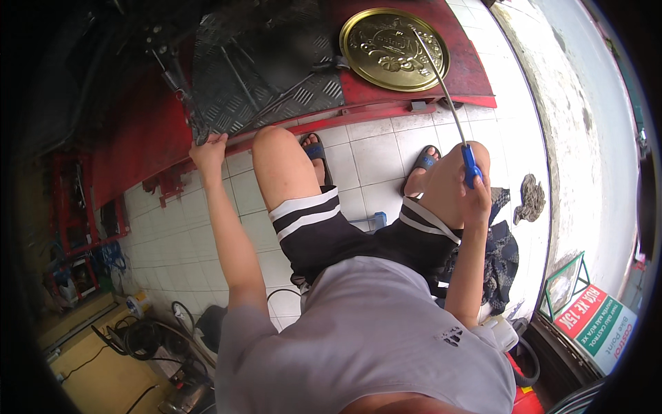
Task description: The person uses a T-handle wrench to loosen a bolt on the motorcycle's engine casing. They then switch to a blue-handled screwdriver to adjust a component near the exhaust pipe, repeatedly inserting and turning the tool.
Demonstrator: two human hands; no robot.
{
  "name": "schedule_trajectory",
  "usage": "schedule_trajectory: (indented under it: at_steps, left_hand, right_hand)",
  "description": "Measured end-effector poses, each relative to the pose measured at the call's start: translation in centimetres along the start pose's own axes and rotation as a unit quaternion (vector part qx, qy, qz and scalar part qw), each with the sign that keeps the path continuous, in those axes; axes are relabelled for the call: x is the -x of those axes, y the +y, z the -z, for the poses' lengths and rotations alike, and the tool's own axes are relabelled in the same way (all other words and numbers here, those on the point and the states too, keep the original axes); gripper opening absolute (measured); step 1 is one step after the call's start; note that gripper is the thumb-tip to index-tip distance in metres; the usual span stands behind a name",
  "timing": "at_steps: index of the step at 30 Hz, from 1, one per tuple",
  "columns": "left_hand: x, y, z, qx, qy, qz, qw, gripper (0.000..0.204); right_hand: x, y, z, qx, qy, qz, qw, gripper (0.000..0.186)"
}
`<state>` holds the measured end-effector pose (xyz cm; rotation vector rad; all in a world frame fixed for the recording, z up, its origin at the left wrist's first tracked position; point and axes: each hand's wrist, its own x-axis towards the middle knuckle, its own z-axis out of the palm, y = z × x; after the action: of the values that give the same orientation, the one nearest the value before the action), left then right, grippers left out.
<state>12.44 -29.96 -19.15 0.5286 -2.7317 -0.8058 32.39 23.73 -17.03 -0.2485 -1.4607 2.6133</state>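
Observation:
In my right hand (476, 192), the fingers are wrapped round the blue handle of a long-shafted screwdriver (451, 101). Its thin metal shaft points up and away, with the far end over a round gold embossed tray (393, 58). That tray lies on the right end of a red lift platform (476, 72). To the left, my left hand (209, 152) is closed at the platform's near edge, its fingertips on a dark metal part (200, 131). This part hangs at the lower end of a dark linkage (164, 65); its exact kind is unclear.
A black tread-plate mat (303, 100) covers the platform's middle, with thin rods on it. Dark machinery fills the shadowed upper left. Rags (529, 199) lie on the white tile floor (376, 162) at right. Hoses and equipment (148, 341) stand lower left; a signboard (596, 324) stands lower right.

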Motion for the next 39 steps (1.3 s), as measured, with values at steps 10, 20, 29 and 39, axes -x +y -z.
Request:
schedule_trajectory:
  at_steps: [10, 20, 29, 39]
  left_hand:
    - [-1.0, -2.0, -2.1, 0.073, 0.111, -0.117, 0.984, 0.012]
    - [6.7, 11.6, -3.7, 0.264, 0.048, -0.182, 0.946, 0.008]
    - [10.0, 26.5, -13.7, 0.216, -0.066, -0.318, 0.921, 0.009]
    - [10.9, 28.5, -15.5, 0.086, -0.118, -0.242, 0.959, 0.013]
  right_hand:
    - [-0.1, -0.3, 0.3, -0.04, -0.01, -0.018, 0.999, 0.056]
    - [-0.3, -0.1, 0.7, -0.065, -0.015, -0.014, 0.998, 0.06]
    - [-0.6, -0.1, -0.1, -0.049, -0.039, -0.033, 0.997, 0.061]
    - [-0.6, -0.6, 0.8, -0.058, -0.043, -0.04, 0.997, 0.066]
